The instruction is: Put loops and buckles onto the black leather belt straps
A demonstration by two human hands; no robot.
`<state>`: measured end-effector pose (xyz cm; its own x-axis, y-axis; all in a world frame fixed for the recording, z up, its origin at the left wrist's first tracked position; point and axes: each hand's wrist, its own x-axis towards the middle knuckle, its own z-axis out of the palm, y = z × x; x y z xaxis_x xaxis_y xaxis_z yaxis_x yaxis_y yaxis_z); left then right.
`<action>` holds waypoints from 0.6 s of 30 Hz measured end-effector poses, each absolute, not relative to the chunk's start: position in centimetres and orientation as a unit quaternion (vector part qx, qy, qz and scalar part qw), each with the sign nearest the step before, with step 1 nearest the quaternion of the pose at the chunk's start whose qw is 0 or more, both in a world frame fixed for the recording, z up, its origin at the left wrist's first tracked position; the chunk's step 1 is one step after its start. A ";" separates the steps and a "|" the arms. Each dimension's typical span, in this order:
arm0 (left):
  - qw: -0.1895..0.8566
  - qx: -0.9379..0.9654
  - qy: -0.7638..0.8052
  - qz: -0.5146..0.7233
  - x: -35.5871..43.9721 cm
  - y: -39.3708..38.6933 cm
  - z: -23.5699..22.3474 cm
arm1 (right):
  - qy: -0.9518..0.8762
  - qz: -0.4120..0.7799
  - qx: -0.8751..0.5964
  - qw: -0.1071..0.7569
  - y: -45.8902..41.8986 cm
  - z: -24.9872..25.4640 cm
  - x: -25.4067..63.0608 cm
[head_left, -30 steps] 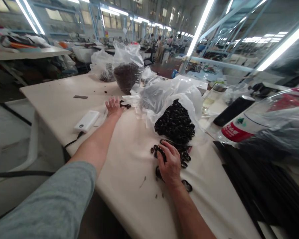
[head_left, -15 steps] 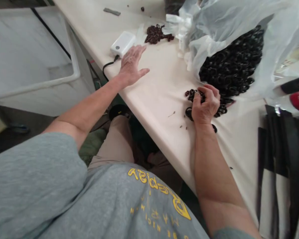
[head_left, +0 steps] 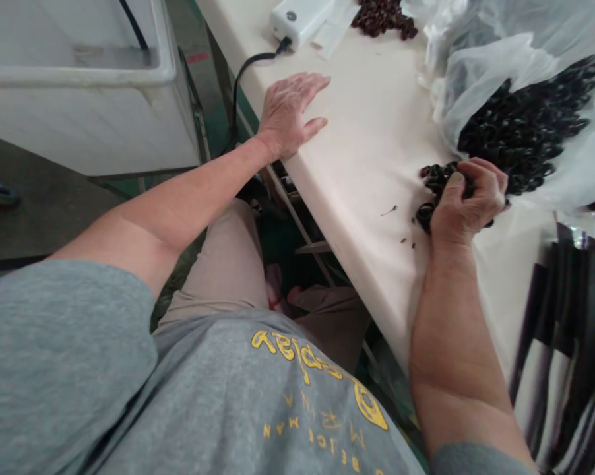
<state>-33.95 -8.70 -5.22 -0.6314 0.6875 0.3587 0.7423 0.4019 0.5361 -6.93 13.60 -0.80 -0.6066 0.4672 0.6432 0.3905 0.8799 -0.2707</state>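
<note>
My left hand [head_left: 295, 113] lies at the edge of the white table with its fingers stretched out, holding nothing. Just beyond it is a white box [head_left: 300, 21] with a black cable plugged in. My right hand [head_left: 471, 198] is curled over a small heap of black rings [head_left: 440, 178], which look like rubber; its fingers close round some of them, and the palm side is hidden. Behind it, a larger mass of the same rings [head_left: 520, 125] spills from a clear plastic bag [head_left: 495, 59].
A dark reddish-brown pile of small pieces [head_left: 384, 16] lies at the back. Tiny black scraps [head_left: 404, 241] are scattered before my right hand. Long black and white strips [head_left: 564, 316] lie at the right. A white tub [head_left: 104, 112] stands left of the table [head_left: 371, 125].
The view has shifted, so the table's contents sit further right and higher. My left hand has drawn back from the white box toward the table edge. My right hand stays on the black rings.
</note>
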 end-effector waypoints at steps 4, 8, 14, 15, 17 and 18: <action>0.061 -0.434 -0.814 -0.382 -33.7 -8.8 -5.6 | -0.890 0.034 -0.236 0.389 13.8 -0.9 -6.6; 0.133 -0.404 -0.779 -0.461 -33.4 -8.4 -7.1 | -0.882 0.022 -0.244 0.402 14.9 -1.6 -6.7; 0.180 -0.359 -0.784 -0.474 -32.3 -8.7 -7.4 | -0.887 0.004 -0.214 0.410 14.5 -2.1 -7.0; 0.179 -0.360 -0.784 -0.473 -32.2 -8.8 -7.2 | -0.888 0.011 -0.221 0.404 14.1 -1.9 -7.0; 0.175 -0.358 -0.785 -0.474 -32.1 -9.0 -7.0 | -0.890 0.031 -0.254 0.378 13.1 -1.5 -6.8; 0.170 -0.357 -0.786 -0.475 -32.0 -9.1 -6.9 | -0.890 0.037 -0.280 0.359 12.5 -1.3 -6.7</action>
